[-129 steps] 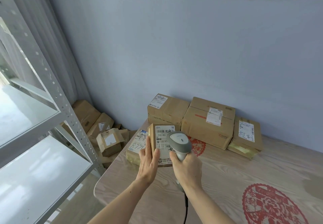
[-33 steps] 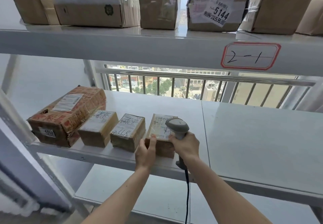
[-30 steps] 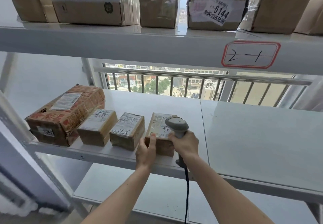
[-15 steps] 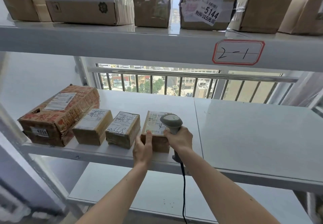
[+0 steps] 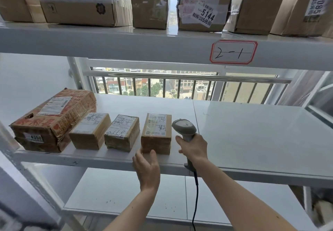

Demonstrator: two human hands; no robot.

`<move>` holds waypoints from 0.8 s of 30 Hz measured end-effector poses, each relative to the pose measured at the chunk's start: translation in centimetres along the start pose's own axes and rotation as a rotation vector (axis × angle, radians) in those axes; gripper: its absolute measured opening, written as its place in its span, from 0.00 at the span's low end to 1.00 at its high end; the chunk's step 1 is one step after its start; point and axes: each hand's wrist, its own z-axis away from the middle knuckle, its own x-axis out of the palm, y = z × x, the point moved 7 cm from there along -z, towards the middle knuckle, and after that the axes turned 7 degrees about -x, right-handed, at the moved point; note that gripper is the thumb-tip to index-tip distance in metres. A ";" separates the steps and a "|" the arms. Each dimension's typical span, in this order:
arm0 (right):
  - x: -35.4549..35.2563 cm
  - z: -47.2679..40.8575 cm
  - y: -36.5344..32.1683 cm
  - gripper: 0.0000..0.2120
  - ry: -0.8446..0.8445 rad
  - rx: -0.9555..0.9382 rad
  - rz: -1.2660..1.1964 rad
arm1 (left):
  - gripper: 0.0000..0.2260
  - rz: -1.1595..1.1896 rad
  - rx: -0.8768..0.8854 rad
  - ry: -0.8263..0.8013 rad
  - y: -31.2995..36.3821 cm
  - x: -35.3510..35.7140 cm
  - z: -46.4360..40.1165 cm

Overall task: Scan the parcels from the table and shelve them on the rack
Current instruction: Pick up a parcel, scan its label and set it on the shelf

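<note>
1. The shelving step appears finished for one parcel (image 5: 156,133): it is set flat on the middle shelf (image 5: 252,140) of the rack, rightmost in a row of four boxes near the front edge.
2. The next move, as judged, calls for a turn to the table, unseen here, for another parcel.
3. The left hand (image 5: 147,167) is relaxed and empty, fingertips just at the parcel's near left corner; contact cannot be told.
4. The scanner (image 5: 184,128) is gripped by its handle in the right hand (image 5: 194,148), just right of the parcel.

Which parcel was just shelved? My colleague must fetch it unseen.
On the white metal rack's middle shelf, four parcels line the front edge. It is the small brown cardboard parcel at the right end, beside the grey handheld scanner, standing apart from the others.
</note>
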 end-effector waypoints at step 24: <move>-27.9 18.5 17.7 0.11 0.733 0.385 0.076 | 0.07 -0.219 0.497 -0.944 -0.2 22.7 27.0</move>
